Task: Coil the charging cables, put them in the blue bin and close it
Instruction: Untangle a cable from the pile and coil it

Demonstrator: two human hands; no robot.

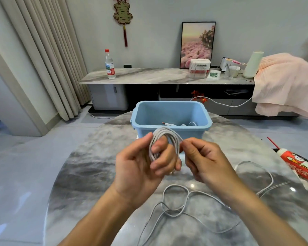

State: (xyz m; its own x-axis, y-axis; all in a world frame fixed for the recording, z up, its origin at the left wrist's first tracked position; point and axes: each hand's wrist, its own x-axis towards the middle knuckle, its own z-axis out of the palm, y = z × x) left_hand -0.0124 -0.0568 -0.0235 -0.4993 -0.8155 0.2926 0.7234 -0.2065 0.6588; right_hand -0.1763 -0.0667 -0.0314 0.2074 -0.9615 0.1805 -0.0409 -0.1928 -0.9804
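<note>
partway through: white cable (164, 144) looped round left hand (142, 167) fingers, right hand (201, 160) pinching its strand, above table middle before open blue bin (171, 119) at far edge holding one cable; another cable (190, 206) loose near front edge, closing left.

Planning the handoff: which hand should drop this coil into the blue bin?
Left. The left hand already holds the coiled cable around its fingers, right before the open blue bin. The right hand only pinches the loose end.
</note>
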